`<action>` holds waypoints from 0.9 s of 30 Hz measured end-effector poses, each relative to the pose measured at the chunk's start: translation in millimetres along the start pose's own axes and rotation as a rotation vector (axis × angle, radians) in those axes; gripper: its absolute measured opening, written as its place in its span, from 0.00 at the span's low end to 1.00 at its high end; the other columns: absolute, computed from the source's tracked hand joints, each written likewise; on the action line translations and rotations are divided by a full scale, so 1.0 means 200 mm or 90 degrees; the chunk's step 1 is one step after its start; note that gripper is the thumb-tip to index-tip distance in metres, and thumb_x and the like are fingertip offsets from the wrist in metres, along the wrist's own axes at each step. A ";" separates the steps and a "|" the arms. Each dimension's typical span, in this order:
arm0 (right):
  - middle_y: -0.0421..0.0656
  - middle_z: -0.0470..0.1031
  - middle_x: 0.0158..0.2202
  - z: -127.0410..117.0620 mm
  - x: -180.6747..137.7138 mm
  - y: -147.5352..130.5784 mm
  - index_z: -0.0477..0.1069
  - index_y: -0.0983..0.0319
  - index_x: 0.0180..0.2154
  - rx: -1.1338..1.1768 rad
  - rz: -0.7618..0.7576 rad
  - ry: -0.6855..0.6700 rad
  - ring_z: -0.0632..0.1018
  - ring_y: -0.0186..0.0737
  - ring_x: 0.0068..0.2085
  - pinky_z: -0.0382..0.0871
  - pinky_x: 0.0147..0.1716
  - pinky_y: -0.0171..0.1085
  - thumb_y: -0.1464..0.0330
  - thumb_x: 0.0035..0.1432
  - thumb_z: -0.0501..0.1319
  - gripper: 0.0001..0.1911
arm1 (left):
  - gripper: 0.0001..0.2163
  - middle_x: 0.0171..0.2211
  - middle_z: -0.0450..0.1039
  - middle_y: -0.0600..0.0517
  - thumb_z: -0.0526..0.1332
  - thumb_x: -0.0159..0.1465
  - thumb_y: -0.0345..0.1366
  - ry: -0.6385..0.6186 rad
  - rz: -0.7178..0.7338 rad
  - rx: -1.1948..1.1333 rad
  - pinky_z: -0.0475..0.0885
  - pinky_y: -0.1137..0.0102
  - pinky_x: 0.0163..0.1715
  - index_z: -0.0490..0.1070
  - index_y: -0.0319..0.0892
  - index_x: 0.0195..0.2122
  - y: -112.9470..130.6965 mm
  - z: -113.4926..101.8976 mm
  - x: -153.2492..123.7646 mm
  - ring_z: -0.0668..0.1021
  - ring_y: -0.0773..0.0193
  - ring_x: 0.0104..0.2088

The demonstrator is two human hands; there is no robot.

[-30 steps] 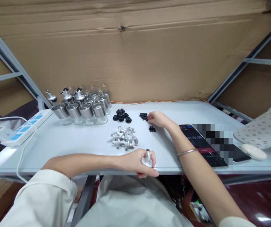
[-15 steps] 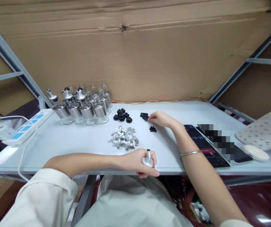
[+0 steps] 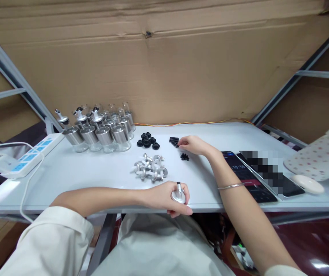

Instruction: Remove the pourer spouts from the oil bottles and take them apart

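My left hand (image 3: 164, 197), at the table's front edge, is closed round a silver bottle pourer (image 3: 178, 194) whose short spout points up with a dark tip. My right hand (image 3: 194, 145) reaches over the table, its fingertips pinched at the near right end of a small pile of black tubes (image 3: 173, 140); a black tube seems to be between them, partly hidden. Just below that hand lies a cluster of tiny black caps (image 3: 185, 157). More silver pourers with white stems (image 3: 151, 168) lie heaped beyond my left hand. Several black ribbed stoppers (image 3: 147, 142) sit behind them.
Glass bottles with steel bands (image 3: 104, 134) stand at the back left, some topped with pourers. A power strip (image 3: 35, 155) with a white cable lies left. To the right are a phone (image 3: 250, 180), a second dark device (image 3: 292, 188), a white oval object (image 3: 308, 184) and a dotted item (image 3: 310, 161).
The whole view has shifted very slightly. Both hands keep nearly the same pose, the left round the pourer and the right at the black tubes.
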State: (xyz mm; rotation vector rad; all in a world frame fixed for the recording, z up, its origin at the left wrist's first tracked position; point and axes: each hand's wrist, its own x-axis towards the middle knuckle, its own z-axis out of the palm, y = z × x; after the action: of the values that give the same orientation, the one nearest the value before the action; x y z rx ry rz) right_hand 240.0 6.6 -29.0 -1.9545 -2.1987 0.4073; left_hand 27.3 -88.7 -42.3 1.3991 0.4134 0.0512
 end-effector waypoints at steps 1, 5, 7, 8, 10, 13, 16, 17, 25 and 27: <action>0.46 0.79 0.36 0.00 0.00 0.00 0.76 0.66 0.42 -0.001 -0.001 0.002 0.76 0.37 0.36 0.64 0.37 0.31 0.71 0.55 0.57 0.13 | 0.20 0.14 0.65 0.61 0.68 0.50 0.47 0.000 0.000 0.000 0.59 0.77 0.18 0.60 0.41 0.31 0.00 0.00 0.00 0.65 0.76 0.15; 0.46 0.79 0.36 0.01 0.00 0.00 0.76 0.66 0.41 -0.001 -0.002 0.005 0.76 0.38 0.35 0.64 0.37 0.31 0.71 0.55 0.57 0.13 | 0.20 0.16 0.66 0.61 0.68 0.50 0.46 0.002 0.007 -0.013 0.60 0.76 0.18 0.58 0.41 0.32 -0.01 0.00 0.01 0.65 0.75 0.16; 0.46 0.79 0.35 0.02 0.01 0.01 0.76 0.66 0.40 0.008 -0.003 0.006 0.76 0.38 0.35 0.64 0.36 0.31 0.71 0.55 0.57 0.13 | 0.21 0.19 0.66 0.62 0.68 0.50 0.43 0.015 0.032 -0.039 0.60 0.76 0.18 0.55 0.43 0.34 -0.01 0.00 0.01 0.66 0.75 0.16; 0.46 0.79 0.34 0.02 0.02 0.02 0.76 0.66 0.39 0.016 -0.005 0.008 0.76 0.38 0.35 0.64 0.36 0.31 0.71 0.55 0.57 0.12 | 0.22 0.20 0.66 0.62 0.68 0.50 0.41 0.020 0.047 -0.055 0.60 0.76 0.18 0.53 0.44 0.35 -0.01 0.00 0.01 0.67 0.75 0.16; 0.46 0.79 0.33 0.00 0.02 0.02 0.76 0.66 0.39 0.036 -0.010 0.013 0.75 0.38 0.34 0.64 0.35 0.31 0.71 0.55 0.57 0.12 | 0.23 0.23 0.65 0.63 0.68 0.50 0.38 0.019 0.061 -0.078 0.60 0.76 0.19 0.50 0.45 0.36 -0.01 -0.01 0.01 0.68 0.75 0.17; 0.45 0.78 0.32 -0.06 -0.07 -0.01 0.76 0.66 0.37 0.073 -0.010 0.035 0.74 0.37 0.32 0.64 0.33 0.32 0.71 0.56 0.56 0.11 | 0.22 0.22 0.65 0.63 0.66 0.52 0.40 0.013 0.053 -0.083 0.60 0.75 0.20 0.49 0.45 0.35 -0.01 -0.01 0.01 0.68 0.74 0.17; 0.43 0.77 0.30 -0.07 -0.29 -0.12 0.74 0.63 0.34 0.153 -0.037 0.115 0.73 0.37 0.31 0.63 0.32 0.33 0.68 0.59 0.54 0.11 | 0.21 0.18 0.66 0.62 0.64 0.54 0.43 -0.005 0.045 -0.078 0.60 0.74 0.21 0.50 0.44 0.35 -0.03 -0.01 0.02 0.68 0.73 0.17; 0.42 0.76 0.30 -0.04 -0.37 -0.16 0.74 0.62 0.33 0.209 -0.055 0.159 0.73 0.37 0.31 0.63 0.32 0.33 0.66 0.60 0.53 0.12 | 0.20 0.18 0.66 0.62 0.64 0.55 0.43 -0.013 0.049 -0.078 0.60 0.74 0.21 0.50 0.44 0.35 -0.03 -0.02 0.02 0.68 0.72 0.17; 0.43 0.69 0.31 0.35 -0.65 -0.33 0.73 0.61 0.28 0.678 -0.113 0.326 0.71 0.36 0.32 0.64 0.30 0.34 0.57 0.61 0.54 0.17 | 0.16 0.20 0.67 0.60 0.66 0.48 0.34 -0.053 0.078 -0.138 0.62 0.73 0.21 0.61 0.40 0.35 -0.05 -0.04 0.05 0.69 0.73 0.18; 0.43 0.67 0.32 0.36 -0.64 -0.32 0.74 0.61 0.27 0.731 -0.129 0.264 0.70 0.34 0.29 0.63 0.27 0.34 0.56 0.60 0.56 0.18 | 0.13 0.18 0.66 0.59 0.64 0.50 0.35 -0.039 0.052 -0.113 0.61 0.73 0.22 0.61 0.39 0.32 -0.04 -0.04 0.05 0.69 0.72 0.18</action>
State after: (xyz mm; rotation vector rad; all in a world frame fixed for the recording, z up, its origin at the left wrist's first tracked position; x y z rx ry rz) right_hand 173.9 -133.5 -70.7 -1.0386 -1.3398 0.8725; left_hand 32.0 -80.1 -53.1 1.2395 0.2936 0.1097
